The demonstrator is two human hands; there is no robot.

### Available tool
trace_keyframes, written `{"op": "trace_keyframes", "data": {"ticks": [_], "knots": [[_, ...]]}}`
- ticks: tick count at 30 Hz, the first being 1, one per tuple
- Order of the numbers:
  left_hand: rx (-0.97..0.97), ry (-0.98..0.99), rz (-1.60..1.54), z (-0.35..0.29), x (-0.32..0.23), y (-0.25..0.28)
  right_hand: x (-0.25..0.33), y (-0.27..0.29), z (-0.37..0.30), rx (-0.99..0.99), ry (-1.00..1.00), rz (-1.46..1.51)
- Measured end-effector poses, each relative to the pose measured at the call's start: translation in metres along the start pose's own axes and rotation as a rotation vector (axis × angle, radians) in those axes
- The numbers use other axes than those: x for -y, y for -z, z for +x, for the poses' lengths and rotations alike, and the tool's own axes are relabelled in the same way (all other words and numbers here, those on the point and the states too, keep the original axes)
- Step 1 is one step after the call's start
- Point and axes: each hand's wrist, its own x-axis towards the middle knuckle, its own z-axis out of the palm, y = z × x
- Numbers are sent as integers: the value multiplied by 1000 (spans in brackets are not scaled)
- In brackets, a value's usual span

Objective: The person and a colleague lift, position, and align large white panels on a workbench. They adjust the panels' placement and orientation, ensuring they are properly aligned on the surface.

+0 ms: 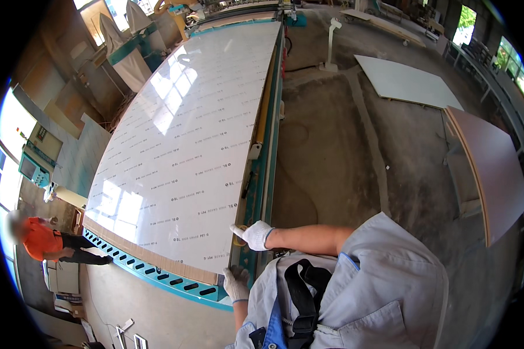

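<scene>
A large white glossy panel (174,168) with rows of faint print lies on a teal machine bed and reflects the windows. My left hand (237,284), in a white knit glove, is closed on the panel's near right corner, its thumb over the top. Farther up the right edge, my right hand (255,235), also gloved, reaches in from the right. One digit stretches over the panel's edge, while its other fingers are curled and partly hidden. A small yellowish curved part (240,238) shows just beneath that hand. Brown board layers (174,266) show below the panel along its near edge.
A teal slotted rail (140,269) runs along the bed's near end. At left a person in an orange top (41,238) stands beside the bed. A pale panel (407,81) and a pinkish board (492,168) lie at right. A white post (330,46) stands beyond.
</scene>
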Motion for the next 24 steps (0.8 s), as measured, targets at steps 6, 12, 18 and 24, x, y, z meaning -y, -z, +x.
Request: {"op": "trace_keyframes", "data": {"ticks": [6,12,18,24], "knots": [[23,-27,1,-6,0,-10,-10,-23,9,-96,-2,6],[-92,-68,-119,-2,11,-8,-13,-14,0,-104,25,41],[-83,-69,-316,13,22,-1,-70,-23,-39,46,-137,198],[-254,-184,-398,18,25,-41,-204,-81,-117,54,-429,355]]}}
